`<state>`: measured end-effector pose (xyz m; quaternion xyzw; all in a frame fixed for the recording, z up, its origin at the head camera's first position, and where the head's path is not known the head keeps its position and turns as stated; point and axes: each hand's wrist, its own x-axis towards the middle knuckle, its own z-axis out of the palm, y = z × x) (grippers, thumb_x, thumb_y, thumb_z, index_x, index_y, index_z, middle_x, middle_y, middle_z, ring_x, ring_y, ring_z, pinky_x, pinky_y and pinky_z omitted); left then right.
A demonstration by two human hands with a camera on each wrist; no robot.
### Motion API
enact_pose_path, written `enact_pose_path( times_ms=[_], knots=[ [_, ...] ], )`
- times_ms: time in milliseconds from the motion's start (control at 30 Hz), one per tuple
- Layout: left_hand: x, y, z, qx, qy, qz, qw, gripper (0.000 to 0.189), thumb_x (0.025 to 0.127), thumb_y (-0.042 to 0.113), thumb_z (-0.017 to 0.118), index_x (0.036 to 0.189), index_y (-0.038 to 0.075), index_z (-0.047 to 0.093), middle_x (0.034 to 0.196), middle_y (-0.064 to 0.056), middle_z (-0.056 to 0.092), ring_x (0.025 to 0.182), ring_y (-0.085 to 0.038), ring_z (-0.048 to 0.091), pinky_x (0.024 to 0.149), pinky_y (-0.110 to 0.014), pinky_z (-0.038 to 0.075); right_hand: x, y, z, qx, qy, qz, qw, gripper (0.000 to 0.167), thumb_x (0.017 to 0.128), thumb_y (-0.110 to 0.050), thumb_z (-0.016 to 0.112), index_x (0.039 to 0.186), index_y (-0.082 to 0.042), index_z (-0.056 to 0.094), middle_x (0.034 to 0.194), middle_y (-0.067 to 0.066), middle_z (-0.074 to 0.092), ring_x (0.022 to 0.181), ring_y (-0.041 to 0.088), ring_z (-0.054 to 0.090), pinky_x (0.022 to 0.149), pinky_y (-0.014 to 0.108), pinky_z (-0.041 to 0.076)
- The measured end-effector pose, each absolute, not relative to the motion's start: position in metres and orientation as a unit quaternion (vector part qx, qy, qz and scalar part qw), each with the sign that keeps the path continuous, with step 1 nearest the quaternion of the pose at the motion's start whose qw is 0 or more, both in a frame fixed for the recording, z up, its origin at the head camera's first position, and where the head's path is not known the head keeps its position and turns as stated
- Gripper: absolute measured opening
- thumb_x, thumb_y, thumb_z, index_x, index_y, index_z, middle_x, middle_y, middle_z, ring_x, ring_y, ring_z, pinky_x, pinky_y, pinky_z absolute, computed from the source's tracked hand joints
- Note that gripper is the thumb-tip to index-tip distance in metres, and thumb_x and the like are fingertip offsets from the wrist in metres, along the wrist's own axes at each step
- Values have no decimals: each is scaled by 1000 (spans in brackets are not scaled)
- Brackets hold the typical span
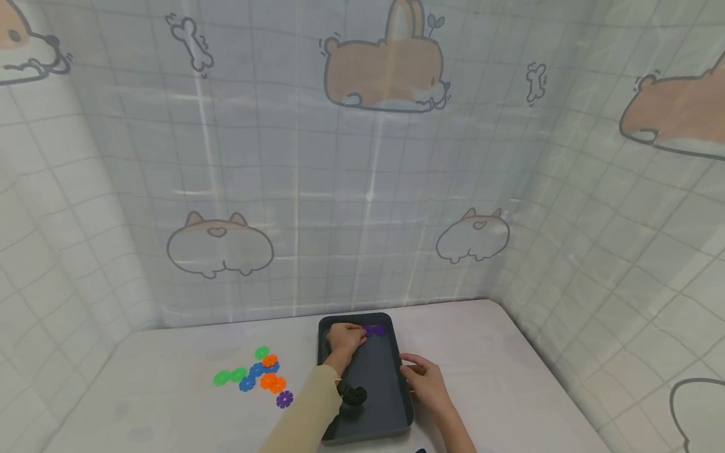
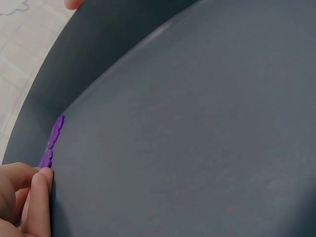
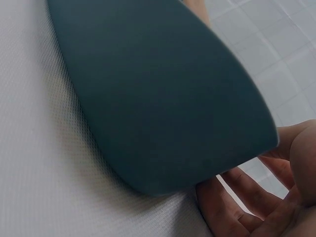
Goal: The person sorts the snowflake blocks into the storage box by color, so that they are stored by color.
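Observation:
A dark grey tray [image 1: 374,390] lies lengthwise on the table. My left hand [image 1: 345,338] reaches into its far end. Its thumb and fingers pinch one end of joined purple notched discs [image 1: 376,330], flower-shaped connector pieces. In the left wrist view these purple discs [image 2: 56,132] stick out past the fingertips beside the tray wall; the pinched end is hidden. At the tray's right long side, my right hand [image 1: 426,382] holds the edge. In the right wrist view the thumb is at the rim and the fingers lie against the lower edge of the tray wall [image 3: 163,108].
Left of the tray lie several loose or joined discs: green [image 1: 229,376], blue [image 1: 247,383], orange [image 1: 273,382] and one purple disc [image 1: 285,399]. A black wrist camera [image 1: 354,395] sits on the left wrist, above the tray. A printed curtain [image 1: 351,189] stands behind the white table [image 1: 170,402].

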<state>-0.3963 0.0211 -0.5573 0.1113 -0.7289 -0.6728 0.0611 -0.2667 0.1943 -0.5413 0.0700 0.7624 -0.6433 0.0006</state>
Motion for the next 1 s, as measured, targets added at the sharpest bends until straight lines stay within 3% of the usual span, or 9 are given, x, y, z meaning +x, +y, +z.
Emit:
enact_pose_path(
  times_ms=[667, 833, 1000],
  knots=[
    [-385, 17, -550, 111, -736, -665, 59, 11, 75, -7, 74, 86, -8, 74, 82, -16, 69, 65, -20, 70, 58, -26, 58, -267, 192, -545, 67, 768, -637, 2, 36, 94, -13, 63, 128, -2, 61, 105, 16, 68, 79, 24, 68, 65, 37, 58],
    [-376, 7, -532, 66, -751, -657, 22, 17, 81, 2, 74, 97, -4, 74, 86, -12, 69, 73, -23, 70, 63, -31, 59, -266, 189, -536, 58, 805, -591, -7, 37, 93, -10, 62, 130, -2, 61, 104, 15, 69, 74, 19, 60, 57, 32, 52],
    [-367, -11, -502, -19, -799, -601, 18, 20, 84, 14, 74, 101, 2, 75, 89, -6, 70, 81, -22, 66, 67, -34, 57, -264, 191, -533, 60, 809, -585, -3, 38, 93, -9, 61, 131, -1, 60, 104, 16, 69, 73, 18, 57, 55, 31, 50]
  ],
)
